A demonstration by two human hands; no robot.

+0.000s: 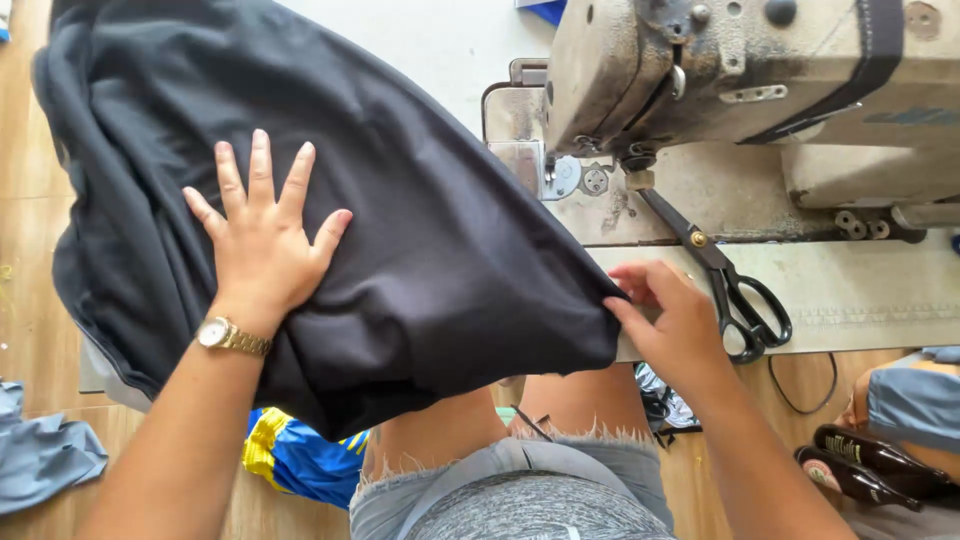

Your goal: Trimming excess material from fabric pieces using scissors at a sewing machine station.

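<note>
A large piece of black fabric (420, 230) lies over the sewing table and hangs off its left and front edges. My left hand (262, 235) rests flat on the cloth with the fingers spread; a gold watch is on that wrist. My right hand (668, 315) pinches the fabric's right corner near the table's front edge. Just beyond that hand lie black-handled scissors (735, 290), blades pointing toward the needle area of the worn beige sewing machine (740, 70).
The pale tabletop (860, 290) runs right under the machine. Blue-and-yellow cloth (295, 455) lies below the table near my knees, grey cloth (40, 455) sits on the wooden floor at left. Dark bottles (865, 465) lie at lower right beside a person's grey sleeve.
</note>
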